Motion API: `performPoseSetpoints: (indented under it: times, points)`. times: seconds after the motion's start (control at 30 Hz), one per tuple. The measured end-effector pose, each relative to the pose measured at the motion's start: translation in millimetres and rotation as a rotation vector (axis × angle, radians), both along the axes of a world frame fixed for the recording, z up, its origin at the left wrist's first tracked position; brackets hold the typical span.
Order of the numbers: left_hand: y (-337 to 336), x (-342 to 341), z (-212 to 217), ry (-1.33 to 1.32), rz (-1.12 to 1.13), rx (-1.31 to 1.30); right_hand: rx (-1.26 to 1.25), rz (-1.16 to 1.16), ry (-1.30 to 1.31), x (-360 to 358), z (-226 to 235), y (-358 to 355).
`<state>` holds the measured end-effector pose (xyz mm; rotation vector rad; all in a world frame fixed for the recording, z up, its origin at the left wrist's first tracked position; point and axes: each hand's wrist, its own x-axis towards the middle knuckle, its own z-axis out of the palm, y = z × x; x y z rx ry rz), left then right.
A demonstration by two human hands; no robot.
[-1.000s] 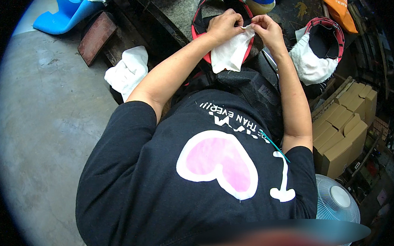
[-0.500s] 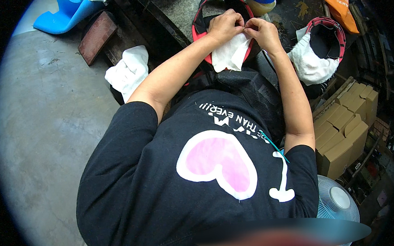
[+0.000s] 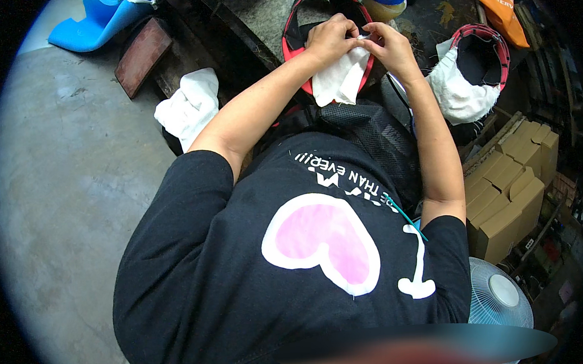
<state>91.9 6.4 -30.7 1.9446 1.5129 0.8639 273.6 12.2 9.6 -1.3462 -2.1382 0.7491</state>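
Far left: blue plastic scoop (image 3: 95,24) at the top edge, a flat brown board (image 3: 142,55) just below it, then a crumpled white rag (image 3: 189,108) lying on the dark bench beside the left elbow. Further right, left hand (image 3: 329,38) clenched around the upper edge of a white cloth piece (image 3: 342,80), which hangs down over a red-rimmed black shell (image 3: 296,23). Right hand (image 3: 390,45) touching the left, fingertips pinched on the same upper edge; possibly something small and shiny between them, too small to tell. Cloth judged light, limp and easily creased, not fragile; best gripped at the edge or a corner. Right again: a second red-rimmed shell (image 3: 489,46) stuffed with white fabric, stacked cardboard boxes (image 3: 509,184), a pale blue fan (image 3: 498,296) below.
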Motion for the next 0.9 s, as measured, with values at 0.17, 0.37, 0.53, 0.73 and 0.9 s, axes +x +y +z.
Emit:
performPoseSetpoints:
  times: [0.17,0.37,0.53,0.73,0.9]
  points:
    - [0,-3,-2,-0.026,-0.019,0.074,-0.074,-0.066,-0.026,2,-15,8]
    - [0,-3,0,-0.015,0.015,0.050,-0.304,-0.238,0.209,16,-19,11]
    - [0,-3,6,0.057,0.021,0.051,-0.028,-0.178,0.165,1,-9,-3]
    - [0,-4,10,0.075,0.001,0.040,0.132,-0.147,-0.105,-2,-4,-16]
    - [-1,-1,8,0.107,0.008,0.039,0.269,-0.155,-0.267,-2,-7,-30]
